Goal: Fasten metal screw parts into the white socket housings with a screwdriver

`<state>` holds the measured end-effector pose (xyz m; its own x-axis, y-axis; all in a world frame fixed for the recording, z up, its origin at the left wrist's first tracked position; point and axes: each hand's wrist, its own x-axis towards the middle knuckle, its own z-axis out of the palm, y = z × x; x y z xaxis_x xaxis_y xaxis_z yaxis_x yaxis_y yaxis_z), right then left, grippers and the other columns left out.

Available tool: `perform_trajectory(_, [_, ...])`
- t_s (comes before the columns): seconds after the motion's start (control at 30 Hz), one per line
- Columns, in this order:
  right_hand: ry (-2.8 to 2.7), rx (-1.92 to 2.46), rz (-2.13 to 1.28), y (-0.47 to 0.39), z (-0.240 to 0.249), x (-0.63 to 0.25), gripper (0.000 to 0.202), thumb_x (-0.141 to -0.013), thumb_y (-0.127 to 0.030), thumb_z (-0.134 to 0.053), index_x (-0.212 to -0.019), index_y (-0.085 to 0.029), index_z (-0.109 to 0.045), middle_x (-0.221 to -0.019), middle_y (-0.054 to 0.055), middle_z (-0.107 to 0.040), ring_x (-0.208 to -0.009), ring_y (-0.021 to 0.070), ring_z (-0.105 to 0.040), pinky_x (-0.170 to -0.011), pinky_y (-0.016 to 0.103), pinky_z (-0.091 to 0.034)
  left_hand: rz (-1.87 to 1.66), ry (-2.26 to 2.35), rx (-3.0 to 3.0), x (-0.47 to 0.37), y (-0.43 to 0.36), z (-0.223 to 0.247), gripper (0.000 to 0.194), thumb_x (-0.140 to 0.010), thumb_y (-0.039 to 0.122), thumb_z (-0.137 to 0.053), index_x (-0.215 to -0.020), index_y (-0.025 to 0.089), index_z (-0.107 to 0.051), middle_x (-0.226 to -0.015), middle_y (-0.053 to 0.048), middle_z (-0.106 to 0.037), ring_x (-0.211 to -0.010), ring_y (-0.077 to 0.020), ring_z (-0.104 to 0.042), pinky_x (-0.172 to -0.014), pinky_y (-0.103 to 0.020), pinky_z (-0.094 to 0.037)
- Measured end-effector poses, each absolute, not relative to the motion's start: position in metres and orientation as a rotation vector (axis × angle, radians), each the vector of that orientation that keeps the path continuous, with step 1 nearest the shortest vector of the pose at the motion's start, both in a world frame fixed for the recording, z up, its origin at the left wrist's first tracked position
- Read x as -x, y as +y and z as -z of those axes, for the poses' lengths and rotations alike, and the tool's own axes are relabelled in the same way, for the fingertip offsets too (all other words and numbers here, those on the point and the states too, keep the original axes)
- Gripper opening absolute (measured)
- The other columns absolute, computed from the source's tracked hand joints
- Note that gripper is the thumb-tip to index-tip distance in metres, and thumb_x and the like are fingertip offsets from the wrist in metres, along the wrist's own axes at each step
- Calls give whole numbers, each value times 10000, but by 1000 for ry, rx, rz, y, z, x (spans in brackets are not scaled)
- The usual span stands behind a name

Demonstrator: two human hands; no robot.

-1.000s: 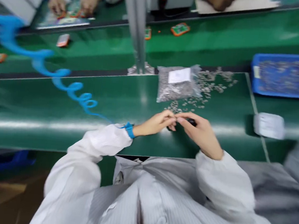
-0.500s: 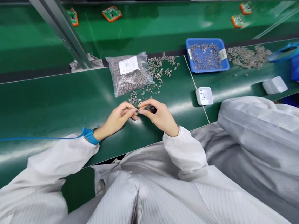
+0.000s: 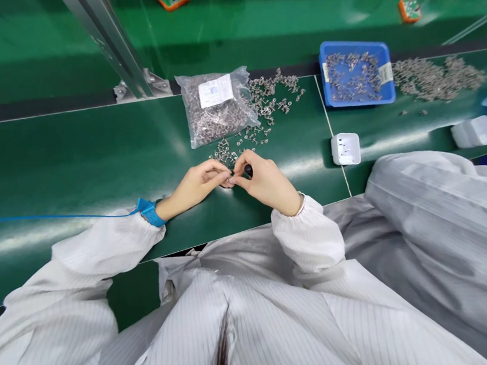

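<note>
My left hand [image 3: 195, 188] and my right hand [image 3: 269, 184] meet fingertip to fingertip over the green worktop [image 3: 99, 157]. Each is closed in a pinch around a tiny item that the fingers mostly hide. A black rounded object [image 3: 248, 171] shows within the curl of my right hand. Just beyond the fingertips lie loose small metal parts [image 3: 224, 153], which spread up to a larger scatter [image 3: 269, 96]. A clear plastic bag [image 3: 215, 119] full of such parts, with a white label, rests beside them.
To the right stand a blue tray [image 3: 351, 104] of metal parts, a white box [image 3: 338, 151], a metal pile [image 3: 438, 78] and another white box [image 3: 474, 133]. A person's pale sleeve [image 3: 439, 207] is at the right. A metal post [image 3: 99, 25] rises behind, left.
The camera view has shifted, so the bag and trays appear higher. My hands remain together, with the right fingers a little more curled.
</note>
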<state>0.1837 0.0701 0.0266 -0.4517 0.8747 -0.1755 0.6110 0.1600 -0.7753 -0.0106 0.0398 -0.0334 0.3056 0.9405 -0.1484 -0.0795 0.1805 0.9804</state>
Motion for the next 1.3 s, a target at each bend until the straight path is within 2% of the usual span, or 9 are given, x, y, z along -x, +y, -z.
perform_trajectory(0.13, [-2064,1430,-1200,76,-24,-185,206,-791,-174,-743,-823,-180,-540,-802,-30,-644,-740,112,-567,-733,249,-392,-893,1000,-1050,12,41,31,433,-826,472,-799,-1080,129,-727,-908,-84,-780,-885,-210,-768,-909,-353,-631])
perform_trajectory(0.27, [-2019,1418,-1204,77,-23,-187,221,-794,-176,-750,-802,-176,-529,-798,-32,-650,-720,100,-541,-737,246,-384,-870,1003,-1071,13,42,32,438,-801,399,-838,-1172,181,-753,-1045,-74,-773,-949,-190,-759,-980,-322,-605])
perform_trajectory(0.53, [-2043,1353,-1213,75,-20,-190,173,-836,-210,-729,-800,-169,-565,-809,-29,-648,-720,95,-531,-731,241,-373,-873,1074,-1350,17,47,35,382,-847,444,-774,-1163,230,-773,-1036,-51,-726,-937,-153,-700,-910,-259,-580])
perform_trajectory(0.7, [-2045,1300,-1192,69,-20,-185,150,-867,-230,-708,-823,-172,-577,-840,-15,-661,-727,101,-539,-728,241,-379,-852,1069,-1191,19,49,33,482,-838,480,-776,-1226,196,-740,-1080,-75,-757,-940,-177,-717,-911,-289,-584])
perform_trajectory(0.8, [-2047,1276,-1118,64,-15,-178,137,-875,-183,-694,-828,-169,-566,-842,-17,-654,-743,100,-551,-729,235,-382,-876,1030,-1030,17,49,34,509,-811,504,-798,-1178,156,-744,-1075,-99,-771,-910,-192,-741,-911,-325,-605])
perform_trajectory(0.9, [-2070,1306,-996,59,-7,-173,129,-890,-129,-637,-824,-174,-537,-855,-11,-635,-781,111,-565,-733,239,-387,-924,997,-936,15,50,36,467,-784,477,-831,-1104,152,-732,-996,-82,-776,-881,-183,-749,-909,-333,-610])
perform_trajectory(1.1, [-2194,1278,-862,53,3,-166,147,-948,-274,-647,-893,-186,-543,-921,9,-624,-831,126,-582,-711,249,-401,-979,977,-934,16,51,39,355,-790,401,-843,-1036,177,-721,-983,-46,-759,-920,-142,-725,-859,-240,-580])
perform_trajectory(1.2, [-2213,1346,-904,53,1,-165,191,-914,-311,-701,-951,-192,-555,-964,15,-635,-861,141,-599,-726,260,-418,-966,975,-985,16,51,38,336,-784,402,-844,-991,170,-717,-972,-47,-757,-912,-144,-719,-850,-240,-571])
perform_trajectory(1.3, [-2173,1350,-1037,57,-3,-167,260,-879,-336,-742,-1012,-190,-573,-914,-2,-637,-816,136,-604,-756,269,-441,-923,1017,-1005,16,51,36,391,-751,443,-857,-971,158,-702,-942,-52,-752,-881,-155,-716,-842,-264,-574])
